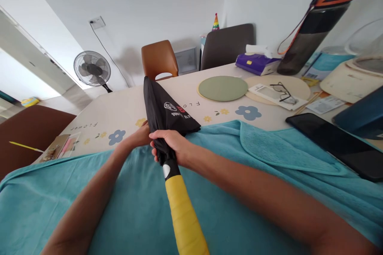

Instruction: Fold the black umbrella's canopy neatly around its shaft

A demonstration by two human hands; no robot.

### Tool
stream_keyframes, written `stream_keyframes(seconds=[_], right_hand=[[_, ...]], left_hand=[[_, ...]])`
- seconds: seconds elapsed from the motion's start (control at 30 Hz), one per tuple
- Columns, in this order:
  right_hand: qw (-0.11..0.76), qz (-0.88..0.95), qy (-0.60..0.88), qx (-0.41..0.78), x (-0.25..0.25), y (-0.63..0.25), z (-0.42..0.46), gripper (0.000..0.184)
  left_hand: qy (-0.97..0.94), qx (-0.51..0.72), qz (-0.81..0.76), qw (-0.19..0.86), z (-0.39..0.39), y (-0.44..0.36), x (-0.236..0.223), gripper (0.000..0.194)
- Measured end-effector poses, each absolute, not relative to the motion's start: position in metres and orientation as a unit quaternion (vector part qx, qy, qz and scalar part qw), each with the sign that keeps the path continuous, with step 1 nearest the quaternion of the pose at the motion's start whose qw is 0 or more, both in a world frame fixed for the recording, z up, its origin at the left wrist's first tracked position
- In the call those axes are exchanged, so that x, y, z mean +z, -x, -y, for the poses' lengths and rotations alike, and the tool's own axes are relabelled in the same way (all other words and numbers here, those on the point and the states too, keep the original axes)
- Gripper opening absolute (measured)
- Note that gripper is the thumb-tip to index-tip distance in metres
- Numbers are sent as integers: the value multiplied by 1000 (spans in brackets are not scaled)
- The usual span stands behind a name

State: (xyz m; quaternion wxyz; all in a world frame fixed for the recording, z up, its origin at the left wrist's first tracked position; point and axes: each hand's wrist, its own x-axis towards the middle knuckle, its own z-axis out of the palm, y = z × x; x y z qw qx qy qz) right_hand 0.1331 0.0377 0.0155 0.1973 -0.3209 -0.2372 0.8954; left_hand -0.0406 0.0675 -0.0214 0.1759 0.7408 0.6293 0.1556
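- The black umbrella [158,115] lies in front of me, above the desk [119,105] and the teal cloth [66,191], its tip pointing away and its yellow handle [183,215] running back towards me; I cannot tell whether its far end touches the desk.
- My right fingers [163,134] are wrapped around the gathered fabric, just above the white button [166,171].
- My left hand [140,135] is against the canopy's far side; the fabric hides most of it, so I cannot tell whether those fingers grip.
- I'd judge it moderately heavy for its length, stiff along the shaft, with thin, slick cloth that flares loosely on the right.
- The wrapped handle looks the least slippery place to hold.
- For the canopy, I'd take its narrow gathered end, squeezing gently: ribs could bend or pinch, and pressing the button might spring it.
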Motion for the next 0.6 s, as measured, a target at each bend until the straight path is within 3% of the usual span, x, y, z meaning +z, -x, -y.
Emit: stream_keyframes(seconds=[0.07, 0.13, 0.23, 0.4, 0.6], right_hand=[[185, 241, 325, 896, 0, -128, -36, 8], [165, 256, 332, 893, -15, -124, -35, 10], [162, 281, 312, 893, -31, -119, -35, 12], [186, 296, 294, 889, -33, -119, -35, 10], [199, 310, 306, 878, -28, -122, -34, 10]], left_hand=[[-755, 109, -618, 187, -72, 60, -15, 28], [-726, 117, -665, 129, -74, 73, -9, 35], [-699, 202, -685, 42, -72, 67, 2, 36], [-772, 285, -569, -4, -89, 2, 18, 33], [-904, 44, -419, 73, -148, -49, -2, 32]])
